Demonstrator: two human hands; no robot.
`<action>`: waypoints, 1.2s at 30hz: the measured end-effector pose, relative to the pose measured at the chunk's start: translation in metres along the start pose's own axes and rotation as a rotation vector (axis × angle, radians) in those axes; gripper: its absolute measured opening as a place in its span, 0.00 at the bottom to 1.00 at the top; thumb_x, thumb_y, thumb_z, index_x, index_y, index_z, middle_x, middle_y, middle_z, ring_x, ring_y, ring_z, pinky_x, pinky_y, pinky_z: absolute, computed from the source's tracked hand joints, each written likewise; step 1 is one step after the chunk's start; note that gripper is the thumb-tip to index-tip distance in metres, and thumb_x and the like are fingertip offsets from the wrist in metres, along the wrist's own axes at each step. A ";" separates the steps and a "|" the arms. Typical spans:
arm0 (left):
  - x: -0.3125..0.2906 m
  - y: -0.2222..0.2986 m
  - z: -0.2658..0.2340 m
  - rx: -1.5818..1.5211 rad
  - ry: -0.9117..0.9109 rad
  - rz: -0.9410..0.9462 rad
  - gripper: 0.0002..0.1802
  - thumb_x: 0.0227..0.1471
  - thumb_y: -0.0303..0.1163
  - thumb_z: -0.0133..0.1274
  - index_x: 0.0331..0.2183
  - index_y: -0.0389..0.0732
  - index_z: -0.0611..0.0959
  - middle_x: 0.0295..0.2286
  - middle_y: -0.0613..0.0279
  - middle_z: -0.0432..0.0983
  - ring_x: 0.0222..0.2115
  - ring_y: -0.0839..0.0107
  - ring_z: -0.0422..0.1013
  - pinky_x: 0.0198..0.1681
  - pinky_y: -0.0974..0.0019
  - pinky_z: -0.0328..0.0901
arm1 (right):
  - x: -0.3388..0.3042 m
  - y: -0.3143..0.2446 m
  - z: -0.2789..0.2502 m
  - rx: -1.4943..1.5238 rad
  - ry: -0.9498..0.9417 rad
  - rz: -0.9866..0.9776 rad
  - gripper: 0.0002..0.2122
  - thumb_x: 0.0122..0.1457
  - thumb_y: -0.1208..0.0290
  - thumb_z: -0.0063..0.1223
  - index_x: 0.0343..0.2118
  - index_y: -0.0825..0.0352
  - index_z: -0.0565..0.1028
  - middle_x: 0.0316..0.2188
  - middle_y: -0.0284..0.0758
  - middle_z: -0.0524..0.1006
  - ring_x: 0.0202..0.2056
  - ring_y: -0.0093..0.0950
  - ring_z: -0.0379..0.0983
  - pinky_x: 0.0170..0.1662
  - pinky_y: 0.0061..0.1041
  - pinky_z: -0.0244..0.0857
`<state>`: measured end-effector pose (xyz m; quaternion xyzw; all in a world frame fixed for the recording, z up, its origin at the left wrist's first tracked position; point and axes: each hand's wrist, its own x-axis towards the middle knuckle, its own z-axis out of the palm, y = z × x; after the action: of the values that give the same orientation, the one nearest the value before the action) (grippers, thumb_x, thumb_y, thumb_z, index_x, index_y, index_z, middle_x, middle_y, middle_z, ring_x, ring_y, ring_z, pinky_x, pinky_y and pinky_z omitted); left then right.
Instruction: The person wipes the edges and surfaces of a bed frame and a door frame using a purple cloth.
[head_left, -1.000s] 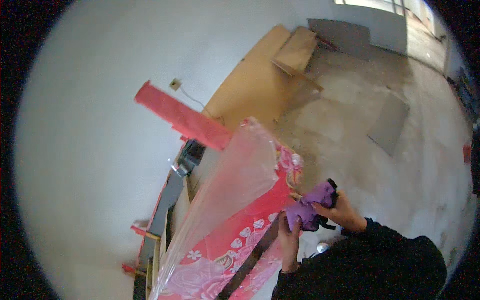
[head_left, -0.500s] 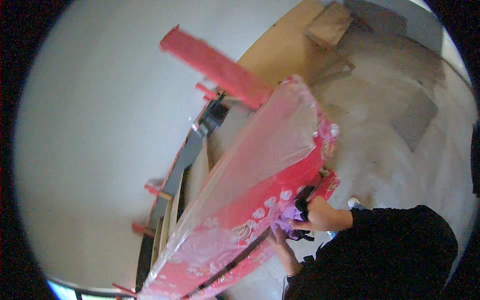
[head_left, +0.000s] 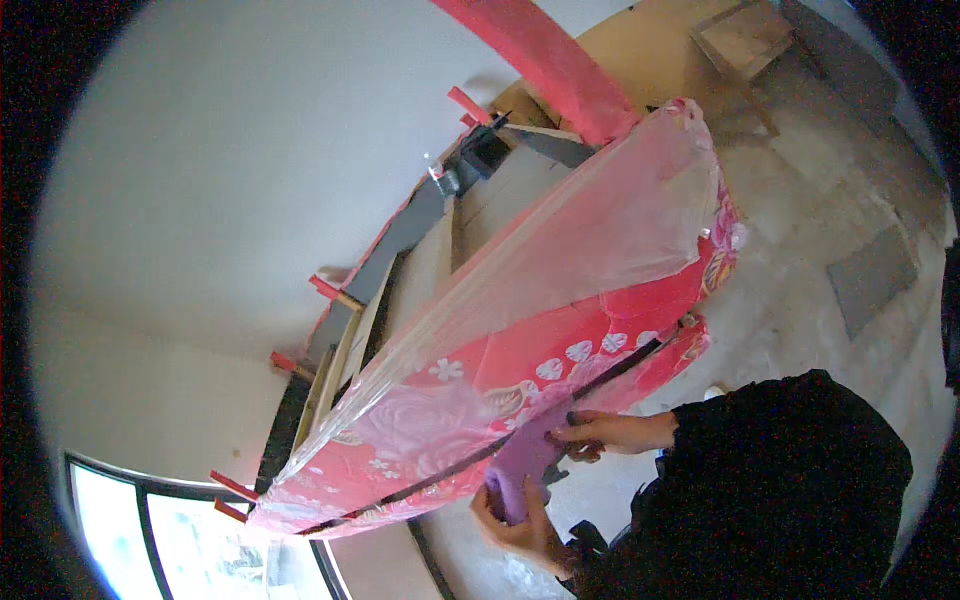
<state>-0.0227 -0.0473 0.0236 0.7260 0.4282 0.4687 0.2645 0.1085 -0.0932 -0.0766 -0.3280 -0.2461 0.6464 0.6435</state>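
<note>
A soft purple cloth [head_left: 525, 453] is stretched between my two hands, its lower end folded into a roll. The fingers of my left hand [head_left: 522, 530] wrap round that lower end. Above and to the right, my right hand [head_left: 618, 432] pinches the upper end, where a small dark piece shows at the fingertips. Just beyond the cloth stands a long red floral panel [head_left: 540, 350] under clear plastic film [head_left: 560, 255]. A dark strip [head_left: 455, 470] runs along the panel's lower part, partly hidden by the cloth.
Behind the panel lies a wooden frame [head_left: 405, 290] with a clear bottle [head_left: 440, 178] and a black bag-like item [head_left: 484, 150]. A red-wrapped bar [head_left: 545, 65] juts up. Wooden boards [head_left: 660, 45] lean at the back; a grey sheet [head_left: 872, 280] lies on the floor.
The purple cloth was bunched between my hands and now extends between them. My left hand has moved down and left, away from my right. The view has shifted, bringing the window into sight.
</note>
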 end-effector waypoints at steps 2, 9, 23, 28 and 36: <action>0.001 0.003 0.013 0.065 -0.081 0.091 0.24 0.33 0.29 0.62 0.35 0.32 0.73 0.26 0.57 0.70 0.27 0.70 0.67 0.31 0.66 0.64 | -0.002 0.000 -0.017 0.038 0.017 -0.025 0.19 0.57 0.50 0.45 0.21 0.62 0.69 0.14 0.23 0.63 0.15 0.14 0.54 0.18 0.17 0.49; -0.027 0.011 0.085 -0.039 -0.370 0.107 0.26 0.41 0.31 0.60 0.41 0.27 0.71 0.33 0.47 0.73 0.33 0.60 0.69 0.40 0.59 0.63 | -0.087 -0.038 -0.061 0.126 0.433 -0.120 0.12 0.55 0.64 0.53 0.39 0.65 0.73 0.31 0.27 0.75 0.29 0.16 0.70 0.30 0.14 0.64; -0.086 0.018 0.179 -0.511 -1.494 0.182 0.18 0.52 0.32 0.51 0.41 0.28 0.71 0.36 0.51 0.74 0.36 0.67 0.70 0.40 0.66 0.64 | -0.246 -0.087 -0.034 -1.431 1.246 -0.352 0.16 0.48 0.57 0.57 0.26 0.69 0.71 0.15 0.44 0.68 0.17 0.42 0.65 0.21 0.32 0.60; -0.073 0.024 0.155 -0.566 -1.293 -0.201 0.21 0.51 0.29 0.52 0.45 0.30 0.69 0.41 0.53 0.71 0.41 0.67 0.68 0.45 0.65 0.61 | -0.216 -0.111 -0.016 -1.485 0.988 -0.585 0.16 0.47 0.60 0.57 0.32 0.68 0.70 0.22 0.44 0.72 0.24 0.45 0.69 0.26 0.36 0.63; -0.053 -0.039 0.091 -0.634 -0.544 -0.417 0.23 0.49 0.30 0.54 0.47 0.32 0.69 0.41 0.55 0.69 0.43 0.69 0.64 0.47 0.68 0.60 | -0.079 -0.050 -0.035 -0.824 0.770 -0.899 0.19 0.49 0.60 0.58 0.39 0.67 0.69 0.19 0.29 0.71 0.22 0.23 0.66 0.27 0.26 0.60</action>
<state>0.0349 -0.0726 -0.0688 0.6043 0.3159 0.3056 0.6646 0.1648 -0.1730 -0.0547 -0.6156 -0.3370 0.0121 0.7122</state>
